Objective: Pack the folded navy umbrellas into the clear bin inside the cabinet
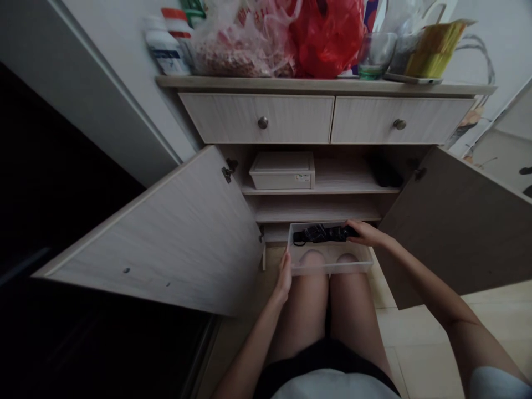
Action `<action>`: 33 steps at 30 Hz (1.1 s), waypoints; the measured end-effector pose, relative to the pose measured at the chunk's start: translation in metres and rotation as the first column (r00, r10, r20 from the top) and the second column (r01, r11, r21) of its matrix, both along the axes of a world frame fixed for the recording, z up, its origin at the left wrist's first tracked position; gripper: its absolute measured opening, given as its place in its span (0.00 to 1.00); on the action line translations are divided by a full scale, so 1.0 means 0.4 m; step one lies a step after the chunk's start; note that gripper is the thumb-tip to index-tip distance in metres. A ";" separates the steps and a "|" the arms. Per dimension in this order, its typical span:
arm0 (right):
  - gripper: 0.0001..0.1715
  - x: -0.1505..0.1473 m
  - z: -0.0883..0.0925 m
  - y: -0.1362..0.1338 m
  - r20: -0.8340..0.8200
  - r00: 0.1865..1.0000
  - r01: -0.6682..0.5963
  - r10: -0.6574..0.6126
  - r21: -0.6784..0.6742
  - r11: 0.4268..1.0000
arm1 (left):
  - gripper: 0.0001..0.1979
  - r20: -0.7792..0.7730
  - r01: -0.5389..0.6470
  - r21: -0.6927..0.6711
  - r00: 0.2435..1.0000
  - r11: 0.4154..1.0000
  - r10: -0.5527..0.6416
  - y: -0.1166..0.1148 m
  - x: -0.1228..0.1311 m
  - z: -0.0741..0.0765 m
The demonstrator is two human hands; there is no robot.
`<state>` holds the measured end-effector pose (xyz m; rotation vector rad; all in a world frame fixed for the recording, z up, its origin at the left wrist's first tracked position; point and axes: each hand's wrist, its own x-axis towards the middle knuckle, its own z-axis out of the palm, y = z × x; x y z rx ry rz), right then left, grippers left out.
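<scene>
A shallow transparent plastic box [330,265] rests on my bare knees, which show through its floor. A folded black umbrella [320,234] lies across the far side of the box. My left hand [284,275] grips the box's near left side, with the fingers pointing up over the rim. My right hand [366,233] reaches in from the right, and its fingers close over the umbrella's end by the far right corner of the box. The umbrella's other end lies free inside the box.
A pale wood-grain shoe cabinet [316,86] stands just ahead, its left door [153,233] and right door [461,227] swung open. A white lidded box [282,172] and a dark item [384,172] sit on a shelf. Bags, a bottle and a glass crowd the cabinet top.
</scene>
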<state>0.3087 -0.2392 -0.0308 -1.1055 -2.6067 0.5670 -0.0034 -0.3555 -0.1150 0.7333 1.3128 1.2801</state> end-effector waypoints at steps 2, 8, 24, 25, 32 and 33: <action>0.22 -0.011 -0.008 0.001 0.091 0.994 0.045 -0.051 0.067 0.997 | 0.39 -0.011 -0.026 -0.020 1.000 0.999 0.026 0.000 0.001 0.006; 0.22 -0.061 0.006 -0.002 0.359 0.918 0.103 -0.167 0.190 0.976 | 0.38 -0.029 -0.009 -0.046 1.000 0.999 0.008 -0.004 0.004 0.014; 0.28 0.189 0.087 0.425 0.173 0.344 0.902 -0.923 0.212 0.376 | 0.39 -0.083 0.010 -0.030 0.996 1.000 -0.012 -0.010 0.005 0.030; 0.27 0.194 0.079 0.439 0.173 0.331 0.910 -0.927 0.201 0.363 | 0.39 -0.081 0.006 -0.035 0.997 0.999 -0.008 -0.009 0.005 0.027; 0.29 0.180 0.040 0.478 0.047 0.298 0.918 -0.953 0.260 0.300 | 0.39 -0.064 0.012 -0.063 0.998 0.998 -0.016 0.002 0.001 0.008; 0.30 0.174 0.038 0.475 0.033 0.297 0.919 -0.954 0.261 0.295 | 0.40 -0.068 0.012 -0.066 0.998 0.998 -0.016 0.004 0.001 0.008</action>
